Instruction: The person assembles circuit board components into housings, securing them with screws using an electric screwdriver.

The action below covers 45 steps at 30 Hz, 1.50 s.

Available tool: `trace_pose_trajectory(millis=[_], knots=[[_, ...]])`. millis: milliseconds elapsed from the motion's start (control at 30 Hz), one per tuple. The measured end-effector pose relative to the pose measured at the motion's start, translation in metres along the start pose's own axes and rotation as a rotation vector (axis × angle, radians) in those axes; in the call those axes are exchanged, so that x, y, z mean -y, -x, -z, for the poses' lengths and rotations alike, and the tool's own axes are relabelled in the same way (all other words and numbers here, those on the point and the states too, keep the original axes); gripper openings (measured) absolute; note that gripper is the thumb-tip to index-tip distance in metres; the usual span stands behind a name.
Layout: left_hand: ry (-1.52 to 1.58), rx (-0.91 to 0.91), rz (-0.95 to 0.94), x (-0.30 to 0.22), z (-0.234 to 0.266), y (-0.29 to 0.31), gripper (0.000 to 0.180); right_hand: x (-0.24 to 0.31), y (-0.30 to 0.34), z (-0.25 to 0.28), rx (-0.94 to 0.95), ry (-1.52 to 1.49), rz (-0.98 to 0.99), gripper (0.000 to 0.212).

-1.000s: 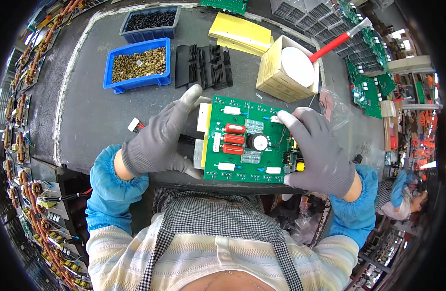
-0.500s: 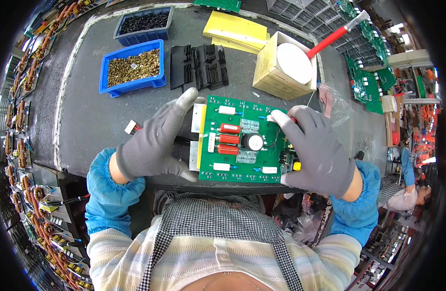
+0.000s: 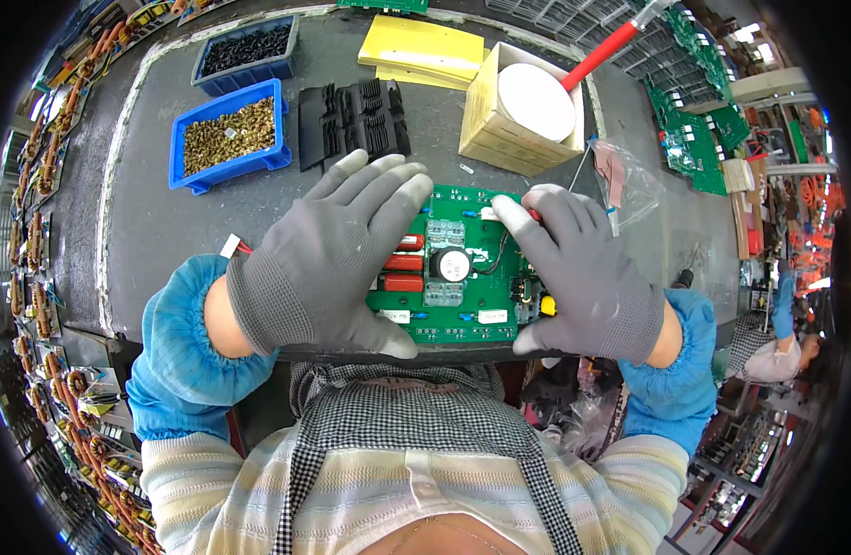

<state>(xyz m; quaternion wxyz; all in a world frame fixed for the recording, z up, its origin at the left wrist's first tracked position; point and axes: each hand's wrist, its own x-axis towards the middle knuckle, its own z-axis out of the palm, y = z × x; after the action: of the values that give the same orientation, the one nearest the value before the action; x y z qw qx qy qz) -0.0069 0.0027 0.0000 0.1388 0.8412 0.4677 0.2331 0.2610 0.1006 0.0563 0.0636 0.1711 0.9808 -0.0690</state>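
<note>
Biggest thing here is our dark workbench [image 3: 148,287], and the green circuit board [image 3: 484,294] is at its near edge, right in front of us; can't tell if it's lying flat or lifted a bit. Our left hand [image 3: 328,259] (grey glove) is spread wide over the board's left side, fingertips at the far edge, thumb down by the near edge. Tbh we can't tell if it's clamping or just resting. Our right hand [image 3: 592,287] spans the right side, a fingertip on top by a white part, thumb at the near corner, so afaict it's got hold of the board.

Imo the step we're on is steadying the board w/ both hands. Next move prob calls for even pressure L & R, board level, and fingers off the tall parts.

Going down in size: tan box [image 3: 504,137] past the right hand, w/ a red-handled tool [image 3: 599,60] sticking out. Yellow sheets [image 3: 421,46] are just left of that, then the blue tub [image 3: 236,165] of brass-coloured bits, w/ the black finned parts [image 3: 375,111] to its right. On the board: red cylinders [image 3: 404,263] partly under our left fingers, a round white-topped part [image 3: 453,265] next to them, and a tiny yellow knob [image 3: 548,305] by the right palm.
</note>
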Motion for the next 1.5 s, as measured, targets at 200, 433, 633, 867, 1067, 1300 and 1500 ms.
trace_pose_trajectory(millis=[200,433,633,867,1067,1300,1500], knots=[[0.015,-0.003,0.006,0.0,0.0,-0.004,0.127,0.003,-0.001,-0.01,-0.088,-0.022,-0.028,0.119],[-0.039,0.039,0.001,-0.002,0.002,-0.006,0.131,0.004,0.001,-0.014,-0.134,0.019,-0.019,0.117],[-0.125,0.12,0.048,0.002,0.0,-0.008,0.133,-0.003,-0.002,-0.019,-0.1,0.022,-0.021,0.115],[-0.149,0.098,0.021,-0.009,-0.005,-0.002,0.133,0.008,0.008,-0.028,-0.159,0.092,-0.017,0.114],[-0.279,0.173,0.032,-0.012,-0.004,-0.008,0.129,0.006,0.007,-0.032,-0.111,0.052,-0.047,0.126],[-0.536,0.703,0.309,-0.042,0.016,-0.05,0.123,0.011,0.002,0.002,-0.102,0.18,-0.072,0.124],[-0.534,0.714,0.425,-0.055,0.013,-0.056,0.115,0.036,-0.021,0.011,-0.098,0.244,-0.001,0.101]])
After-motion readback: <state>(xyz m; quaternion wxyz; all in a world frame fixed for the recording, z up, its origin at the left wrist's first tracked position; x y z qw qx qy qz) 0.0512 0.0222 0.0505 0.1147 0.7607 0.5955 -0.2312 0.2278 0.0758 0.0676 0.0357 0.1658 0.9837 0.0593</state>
